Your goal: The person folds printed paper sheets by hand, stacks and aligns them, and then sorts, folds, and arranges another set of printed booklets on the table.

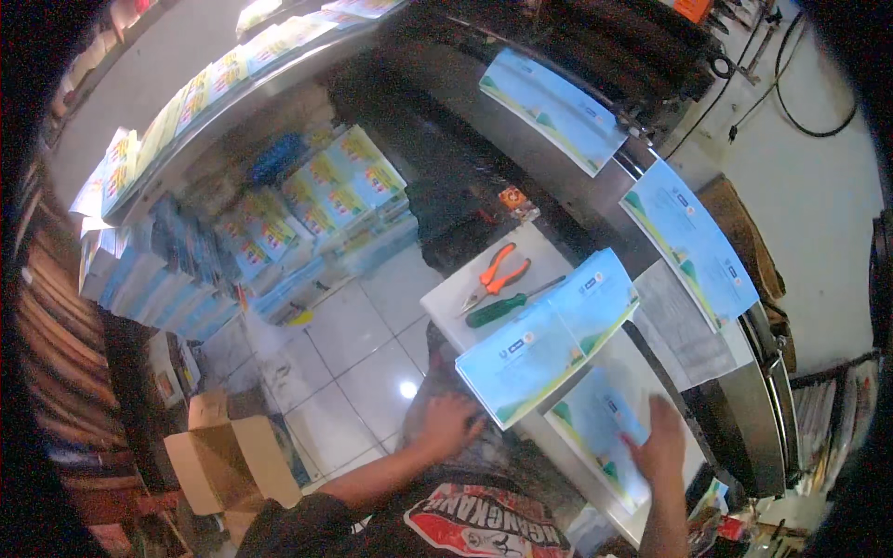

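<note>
My left hand (451, 425) holds nothing, its fingers apart, beside the near left end of a stack of light blue printed sheets (521, 356). My right hand (660, 439) has its fingers stretched along the right side of another blue printed sheet (595, 418), with the thumb over its edge. That sheet lies on a pale board (569, 479) in front of me. Behind the stack, orange-handled pliers (498, 277) and a green-handled screwdriver (498, 310) rest on a white surface (446, 296).
Two more blue sheets (556, 107) (688, 237) lie along a dark machine (595, 209) at the far right. Stacks of colourful printed sheets (339, 186) stand on the tiled floor (349, 381) at left. An open cardboard box (209, 470) sits at lower left. Cables (786, 93) hang at upper right.
</note>
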The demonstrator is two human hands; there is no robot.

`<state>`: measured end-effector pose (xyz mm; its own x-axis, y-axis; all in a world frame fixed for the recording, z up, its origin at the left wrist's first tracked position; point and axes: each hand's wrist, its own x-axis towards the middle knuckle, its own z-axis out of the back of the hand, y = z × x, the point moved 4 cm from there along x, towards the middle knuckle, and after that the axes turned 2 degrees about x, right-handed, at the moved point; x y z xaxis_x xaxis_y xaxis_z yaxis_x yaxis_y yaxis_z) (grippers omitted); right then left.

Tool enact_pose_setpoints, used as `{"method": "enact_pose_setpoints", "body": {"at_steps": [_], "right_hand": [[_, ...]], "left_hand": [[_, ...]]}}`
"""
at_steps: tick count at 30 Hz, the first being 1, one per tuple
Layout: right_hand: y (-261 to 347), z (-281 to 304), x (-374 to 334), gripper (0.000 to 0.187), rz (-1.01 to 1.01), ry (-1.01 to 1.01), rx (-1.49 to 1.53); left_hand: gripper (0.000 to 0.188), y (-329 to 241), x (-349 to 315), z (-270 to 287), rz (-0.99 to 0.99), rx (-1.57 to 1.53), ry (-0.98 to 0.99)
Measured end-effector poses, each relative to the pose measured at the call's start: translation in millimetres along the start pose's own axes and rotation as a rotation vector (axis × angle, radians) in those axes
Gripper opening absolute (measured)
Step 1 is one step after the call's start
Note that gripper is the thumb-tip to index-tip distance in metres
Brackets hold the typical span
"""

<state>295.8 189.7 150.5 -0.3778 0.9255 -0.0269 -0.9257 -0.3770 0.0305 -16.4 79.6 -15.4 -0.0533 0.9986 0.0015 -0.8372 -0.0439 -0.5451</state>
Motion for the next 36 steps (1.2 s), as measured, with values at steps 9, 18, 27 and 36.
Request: {"method": "enact_pose_setpoints", "body": {"at_steps": [9,18,27,36], "right_hand": [[25.1,-13.0,-104.9,0.079,-0.089,0.359,0.158],[-175.1,103.4,-68.0,0.030,-0.606,-0.160,0.008],[-102.8,179.0,172.5,0.048,0.074,-0.948,-0.410],[-26.9,60.2,181.9,0.035,0.137,-0.470,-0.331]], "left_hand": [[0.040,2.7,-3.5,-2.9,-0.012,0.024,0.056],[0.040,6.9,-3.1,0.6,0.046,0.017,0.097],[0.040,19.0,-5.6,-8.4,0.059,-0.036,0.073],[0.034,-2.1,-0.8,6.4,0.050,-0.017,0.018]]}}
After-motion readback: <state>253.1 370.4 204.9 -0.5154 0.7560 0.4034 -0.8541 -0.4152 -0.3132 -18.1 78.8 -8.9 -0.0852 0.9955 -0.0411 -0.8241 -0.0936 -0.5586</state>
